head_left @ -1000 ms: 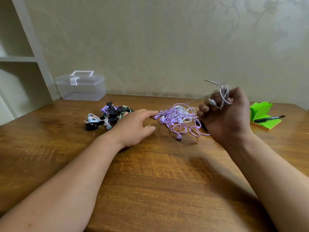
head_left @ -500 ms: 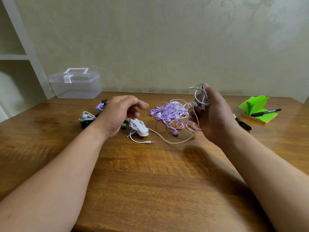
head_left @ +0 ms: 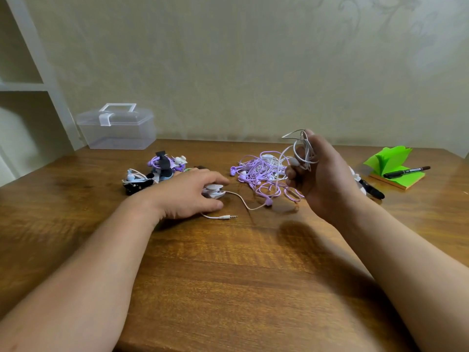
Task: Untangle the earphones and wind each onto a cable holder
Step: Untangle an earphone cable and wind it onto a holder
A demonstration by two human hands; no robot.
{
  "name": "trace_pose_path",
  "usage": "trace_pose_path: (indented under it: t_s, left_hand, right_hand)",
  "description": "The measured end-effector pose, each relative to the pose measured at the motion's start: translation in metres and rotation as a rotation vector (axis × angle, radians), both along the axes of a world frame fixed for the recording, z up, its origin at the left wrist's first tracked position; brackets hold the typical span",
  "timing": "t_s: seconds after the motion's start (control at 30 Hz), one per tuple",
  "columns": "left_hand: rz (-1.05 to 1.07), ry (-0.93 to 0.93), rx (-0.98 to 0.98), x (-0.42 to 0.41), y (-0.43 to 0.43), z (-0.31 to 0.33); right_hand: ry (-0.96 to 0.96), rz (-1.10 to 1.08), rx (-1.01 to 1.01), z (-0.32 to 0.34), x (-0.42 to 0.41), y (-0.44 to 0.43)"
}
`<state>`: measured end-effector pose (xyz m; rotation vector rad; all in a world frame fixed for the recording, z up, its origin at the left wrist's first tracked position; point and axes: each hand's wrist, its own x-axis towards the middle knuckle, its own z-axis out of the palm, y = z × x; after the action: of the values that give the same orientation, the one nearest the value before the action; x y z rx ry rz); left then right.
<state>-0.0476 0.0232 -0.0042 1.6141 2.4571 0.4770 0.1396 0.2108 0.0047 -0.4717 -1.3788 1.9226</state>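
Note:
My right hand (head_left: 322, 174) is raised above the table and grips a bundle of white earphone cable (head_left: 303, 151) looped round its fingers. From it a thin strand runs down to a white cable holder (head_left: 214, 191) on the table, and the jack plug (head_left: 228, 217) lies just in front. My left hand (head_left: 189, 194) rests over the holder, fingers curled round it. A tangle of purple earphones (head_left: 261, 174) lies between the hands, further back. Several wound earphones on holders (head_left: 157, 171) sit in a pile to the left.
A clear plastic box (head_left: 116, 128) stands at the back left against the wall, beside a white shelf unit (head_left: 30, 85). A green sticky-note pad (head_left: 393, 166) with a black pen (head_left: 406, 172) lies at the right. Another black marker (head_left: 371, 190) lies behind my right wrist.
My left hand dropped from above the table onto the white cable holder. My right hand stayed raised with the white cable bundle, shifting slightly.

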Motion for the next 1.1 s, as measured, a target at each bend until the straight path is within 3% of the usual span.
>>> trace_pose_path:
  t_s: [0.1, 0.23, 0.3, 0.43, 0.6, 0.8, 0.93, 1.1]
  left_hand:
    - [0.004, 0.015, 0.11, -0.004, 0.003, -0.003]
    - [0.093, -0.263, 0.493, -0.011, 0.002, 0.002]
    - [0.157, -0.27, 0.617, -0.019, 0.003, 0.004]
    - [0.267, -0.268, 0.629, -0.033, 0.003, -0.001]
    - [0.346, -0.725, 0.852, -0.038, 0.004, 0.002]
    - [0.427, -0.915, 0.868, -0.043, 0.006, -0.002]
    - [0.406, -1.124, 0.927, -0.039, 0.007, -0.001]
    - [0.18, -1.381, 0.814, -0.003, 0.017, 0.005]
  right_hand:
    - [-0.004, 0.002, 0.002, 0.0, 0.0, -0.002]
    - [-0.01, -0.005, 0.008, 0.0, 0.0, -0.001]
    - [-0.002, -0.031, 0.011, 0.001, 0.001, 0.0]
    - [0.021, -0.145, -0.025, 0.004, 0.002, 0.004]
    - [0.115, -0.531, -0.085, 0.017, 0.017, 0.03]
    - [0.087, -0.8, -0.077, 0.021, 0.034, 0.056]
    - [0.02, -0.731, 0.15, 0.019, 0.031, 0.05]
    - [-0.075, -0.38, 0.405, 0.012, 0.008, 0.009]
